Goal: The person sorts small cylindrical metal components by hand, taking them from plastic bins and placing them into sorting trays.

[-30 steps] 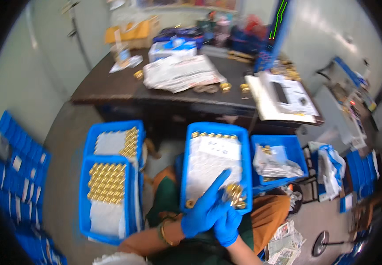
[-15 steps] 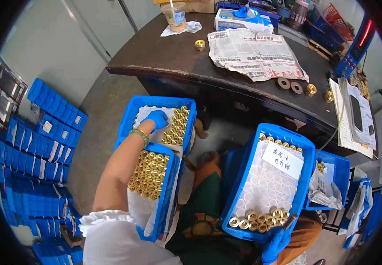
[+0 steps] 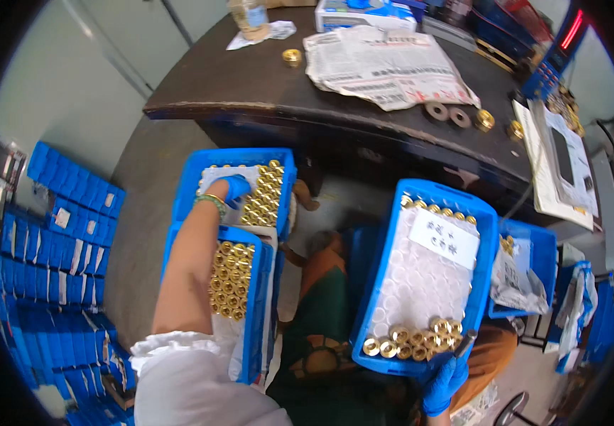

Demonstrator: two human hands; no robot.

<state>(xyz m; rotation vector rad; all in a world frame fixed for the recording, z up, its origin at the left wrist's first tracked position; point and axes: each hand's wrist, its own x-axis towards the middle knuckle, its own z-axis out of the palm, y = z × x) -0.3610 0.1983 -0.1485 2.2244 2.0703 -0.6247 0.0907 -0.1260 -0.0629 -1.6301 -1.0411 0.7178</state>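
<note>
My left hand [image 3: 235, 189], in a blue glove, reaches into the far left blue box [image 3: 187, 177]. It rests over white paper beside rows of brass rings [image 3: 267, 193]; its fingers are bent down and hidden. My right hand [image 3: 447, 387], also gloved in blue, is closed around a dark metal rod [image 3: 466, 343] at the near right corner of another blue box [image 3: 375, 287]. That box is tilted near my lap. Loose brass rings lie at its near end, a row stands at its far end, and round outlines show through white paper between them. A handwritten label [image 3: 443, 238] lies on this paper.
A nearer left box [image 3: 258, 305] holds more brass rings under my forearm. The dark desk [image 3: 250, 85] carries newspaper [image 3: 392, 67], two grey washers, brass rings and a drink cup [image 3: 250, 20]. Blue bins [image 3: 51, 263] are stacked at left; another blue box [image 3: 545, 266] stands at right.
The whole view has shifted, so the desk and boxes appear higher and farther left. My left hand stays over the paper, and my right hand still grips the rod.
</note>
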